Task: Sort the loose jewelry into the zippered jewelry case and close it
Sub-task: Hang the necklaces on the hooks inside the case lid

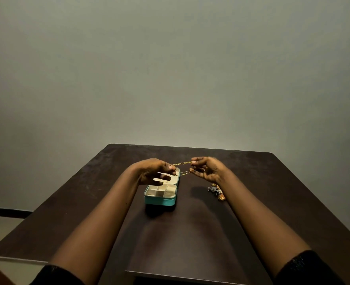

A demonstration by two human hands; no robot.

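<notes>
A teal zippered jewelry case point(159, 200) lies open on the dark table, its cream compartments facing up and its lid flat behind. Above the lid, a thin gold chain point(183, 167) is stretched between my hands in two strands. My left hand point(155, 171) pinches one end over the case, lower fingers spread. My right hand point(208, 168) pinches the other end, to the right of the case. A small pile of loose jewelry point(216, 191), silver and orange pieces, lies on the table under my right wrist.
The dark brown table point(190, 233) has a far edge close to a plain wall. Its left edge drops to a pale floor. A second tabletop seam runs across the near part.
</notes>
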